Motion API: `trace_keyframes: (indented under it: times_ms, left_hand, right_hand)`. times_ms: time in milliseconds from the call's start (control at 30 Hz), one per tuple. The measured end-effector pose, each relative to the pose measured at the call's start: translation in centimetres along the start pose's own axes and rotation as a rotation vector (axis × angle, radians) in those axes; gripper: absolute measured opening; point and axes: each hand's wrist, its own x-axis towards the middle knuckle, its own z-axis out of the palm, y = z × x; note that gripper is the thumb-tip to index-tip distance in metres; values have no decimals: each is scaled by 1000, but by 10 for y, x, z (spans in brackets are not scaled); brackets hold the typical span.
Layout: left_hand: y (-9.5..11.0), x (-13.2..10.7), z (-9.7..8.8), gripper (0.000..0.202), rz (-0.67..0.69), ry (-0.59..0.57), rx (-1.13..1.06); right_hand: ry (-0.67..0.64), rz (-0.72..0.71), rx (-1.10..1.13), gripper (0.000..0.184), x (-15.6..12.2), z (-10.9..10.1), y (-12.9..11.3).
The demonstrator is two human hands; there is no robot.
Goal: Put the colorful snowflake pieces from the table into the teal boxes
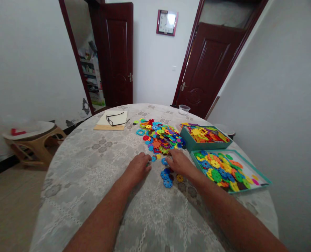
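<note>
A loose pile of colourful plastic gear-shaped pieces [162, 135] lies on the table ahead of both hands. At its near left edge is my left hand [140, 167], fingers curled together; a bit of teal shows between them, too small to name. Just beyond its fingertips lies a small blue gear piece [154, 159]. My right hand [178, 161] is at the near right edge of the pile, thumb and fingers closed at a blue gear piece [164, 161]. Between my forearms lie several blue gear pieces [167, 183] and a yellow-orange gear piece [179, 178].
On the right stand a teal box [197, 146] full of pieces and a shallow teal lid [260, 177] with more gears. Black glasses [110, 121] rest on a notebook [103, 127] at the back left. A clear bowl [184, 109] stands near the table's [87, 164] far edge.
</note>
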Motion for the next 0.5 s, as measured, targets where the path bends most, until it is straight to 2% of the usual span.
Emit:
trace_keyframes:
  times_ms: [133,267,333,500]
  left_hand:
    - [4,5,10,36,84,63,-4]
    - [4,5,12,41,132,74,73]
    - [5,5,13,41,127,77,99]
    - [7,3,13,37,132,89,110]
  right_hand:
    - [68,85,-47,54,16,15,4]
    - [77,118,-90,53,28,20,3]
    - [70,106,-100,51,28,21,-1]
    - [35,6,-93,30,18,22,-7]
